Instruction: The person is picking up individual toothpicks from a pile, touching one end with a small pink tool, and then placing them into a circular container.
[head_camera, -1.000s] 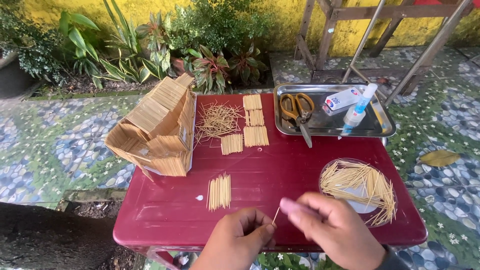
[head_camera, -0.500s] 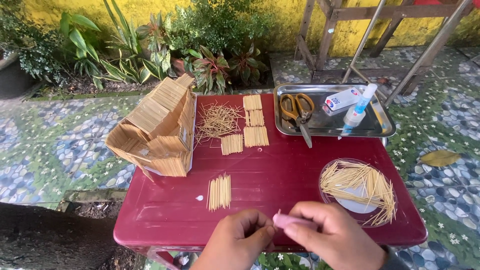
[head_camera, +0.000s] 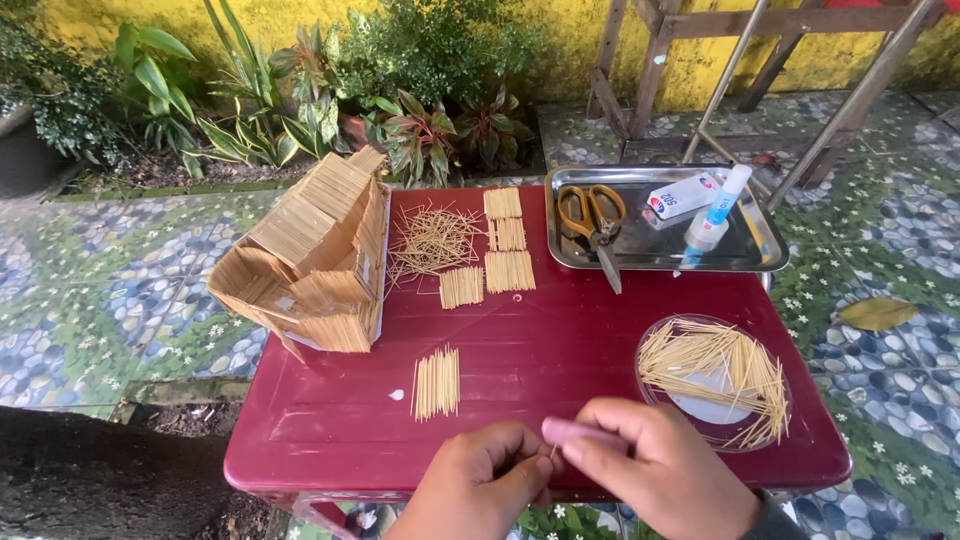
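From the head view, both hands met at the near edge of the red table (head_camera: 560, 340): the left hand (head_camera: 480, 485) pinched a thin stick (head_camera: 553, 452) closed between its fingertips, low and steady for fine work, while the right hand (head_camera: 655, 470) gripped a pink tool (head_camera: 580, 432) against it; a neat stick bundle (head_camera: 437, 382) lay just ahead, the stick house (head_camera: 310, 255) stood left, loose sticks filled a clear lid (head_camera: 715, 378) on the right

Soft even daylight, no hard shadows — mild glare on steel tray (head_camera: 762, 262), sharp center, slight wide-angle bend at edges.
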